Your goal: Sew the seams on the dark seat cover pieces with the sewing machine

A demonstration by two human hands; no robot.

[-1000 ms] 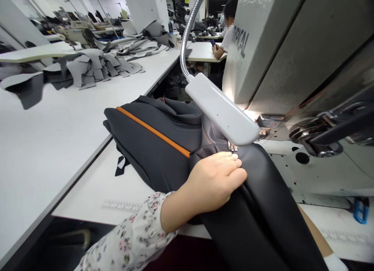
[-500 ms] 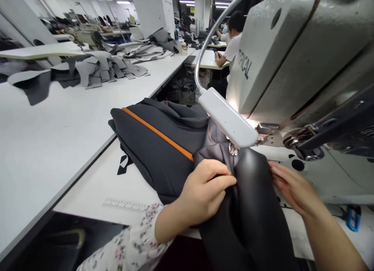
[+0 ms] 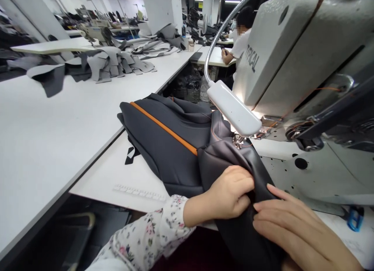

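Note:
A black leather-like cover (image 3: pixel 163 154) with an orange strip (image 3: pixel 163 127) lies across the machine bed, its right part bunched under the presser foot (image 3: pixel 238 140) of the sewing machine (image 3: pixel 280 52). My left hand (image 3: pixel 233 191) is closed on a fold of the cover just below the foot, fingertips partly tucked in the fold. Close by on the right, my right hand (image 3: pixel 295 220) lies over the cover with its fingers extended, pressing on the material; its thumb is out of sight.
A white lamp (image 3: pixel 234 109) on a bent metal neck hangs beside the needle. Grey cut pieces (image 3: pixel 111 62) lie on the white table (image 3: pixel 96 103). A ruler (image 3: pixel 140 192) is at the near left, a blue clip-like item (image 3: pixel 355 218) at the right. A person (image 3: pixel 241 41) sits beyond.
My right hand has moved left onto the cover, close to my left hand. The cover's raised fold has flattened and shifted. The whole view has shifted slightly.

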